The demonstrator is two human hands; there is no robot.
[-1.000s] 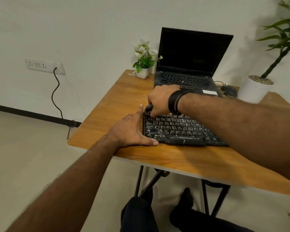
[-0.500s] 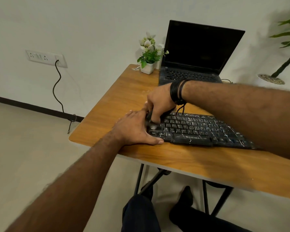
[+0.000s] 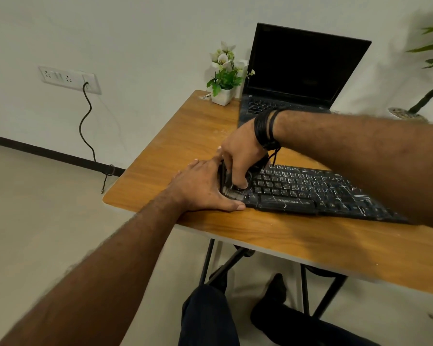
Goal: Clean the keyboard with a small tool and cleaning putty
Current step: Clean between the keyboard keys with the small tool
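A black keyboard (image 3: pixel 310 191), dusty with white streaks, lies on the wooden table (image 3: pixel 298 240). My left hand (image 3: pixel 205 188) lies flat against the keyboard's left end, fingers spread, thumb along its front corner. My right hand (image 3: pixel 240 158), with black bands on the wrist, is closed on a small dark brush-like tool (image 3: pixel 231 189) whose pale bristles press on the keys at the keyboard's left edge. Most of the tool is hidden by my fingers. No putty is visible.
An open black laptop (image 3: pixel 298 71) stands behind the keyboard, a small white flower pot (image 3: pixel 223 96) to its left. A larger potted plant (image 3: pixel 410 113) sits at the right. A cable (image 3: pixel 85 126) hangs from a wall socket. Table legs and my legs show below.
My right hand has moved the tool from the keyboard's upper left corner down toward its front left corner. The left hand stays put; the camera has shifted left.
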